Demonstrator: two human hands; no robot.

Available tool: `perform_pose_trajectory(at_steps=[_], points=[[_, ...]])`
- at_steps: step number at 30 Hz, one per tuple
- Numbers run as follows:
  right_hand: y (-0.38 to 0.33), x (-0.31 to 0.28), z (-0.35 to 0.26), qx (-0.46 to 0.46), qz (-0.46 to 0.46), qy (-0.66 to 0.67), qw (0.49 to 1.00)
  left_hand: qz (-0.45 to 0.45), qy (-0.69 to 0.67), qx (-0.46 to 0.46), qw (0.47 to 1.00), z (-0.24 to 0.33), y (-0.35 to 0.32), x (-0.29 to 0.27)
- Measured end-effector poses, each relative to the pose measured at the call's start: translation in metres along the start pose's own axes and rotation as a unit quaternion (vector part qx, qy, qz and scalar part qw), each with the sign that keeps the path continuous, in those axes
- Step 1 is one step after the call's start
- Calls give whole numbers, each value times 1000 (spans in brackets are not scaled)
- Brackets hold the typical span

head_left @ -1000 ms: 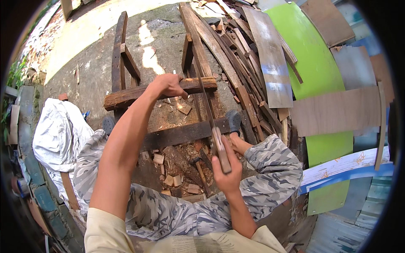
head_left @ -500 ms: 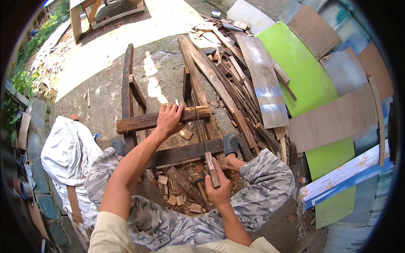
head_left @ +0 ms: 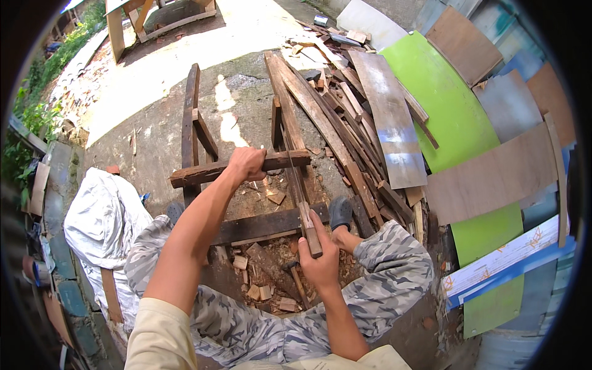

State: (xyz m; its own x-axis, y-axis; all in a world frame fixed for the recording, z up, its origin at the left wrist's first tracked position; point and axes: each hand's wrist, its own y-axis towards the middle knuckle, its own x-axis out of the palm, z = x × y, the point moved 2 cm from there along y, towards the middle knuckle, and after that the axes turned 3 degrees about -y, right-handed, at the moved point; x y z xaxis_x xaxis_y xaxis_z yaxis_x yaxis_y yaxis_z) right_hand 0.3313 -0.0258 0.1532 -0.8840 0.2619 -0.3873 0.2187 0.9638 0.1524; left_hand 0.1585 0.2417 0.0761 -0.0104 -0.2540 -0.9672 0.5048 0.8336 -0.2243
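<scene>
A dark, rough wooden beam (head_left: 206, 173) lies crosswise over a low sawhorse frame (head_left: 189, 117) of old timber. My left hand (head_left: 248, 163) is closed round the beam, right of its middle, with some fingers hidden behind it. My right hand (head_left: 320, 262) grips the wooden handle of a handsaw (head_left: 304, 213), thumb along the grip. The narrow blade points away from me and meets the beam near its right end; how deep the teeth sit I cannot tell. A hammer (head_left: 298, 283) lies among wood offcuts (head_left: 254, 291) between my legs.
Long timber strips and scraps (head_left: 345, 132) are heaped to the right, beside leaning boards, one bright green (head_left: 444, 105). A white cloth sack (head_left: 102, 213) sits at my left. My clog-shod foot (head_left: 340, 213) is close to the saw. A wooden stand (head_left: 166, 31) is far back.
My left hand has gone from lying on top of the beam with fingers extended to gripping round it. The beam appears turned and slightly tilted. My right hand still holds the saw.
</scene>
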Motion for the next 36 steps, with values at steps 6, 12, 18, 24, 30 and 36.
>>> perform_pose_trajectory(at_steps=[6, 12, 18, 24, 30, 36], points=[[-39, -10, -19, 32, -17, -46, 998, -48, -1, -13, 999, -6, 6, -1], [-83, -43, -27, 134, -58, -46, 988, -102, -7, -38, 994, -9, 8, 0], [64, 30, 30, -27, -3, -3, 1000, -67, 3, -25, 997, -5, 11, 1], [62, 39, 38, -64, 10, -31, 997, -45, -5, -19, 999, -20, 8, 13], [-61, -25, -9, 35, -26, -79, 996, -37, -14, -18, 999, -8, 9, 3], [99, 49, 35, -7, -17, -27, 999, -32, -12, -12, 999, -4, 12, 3]])
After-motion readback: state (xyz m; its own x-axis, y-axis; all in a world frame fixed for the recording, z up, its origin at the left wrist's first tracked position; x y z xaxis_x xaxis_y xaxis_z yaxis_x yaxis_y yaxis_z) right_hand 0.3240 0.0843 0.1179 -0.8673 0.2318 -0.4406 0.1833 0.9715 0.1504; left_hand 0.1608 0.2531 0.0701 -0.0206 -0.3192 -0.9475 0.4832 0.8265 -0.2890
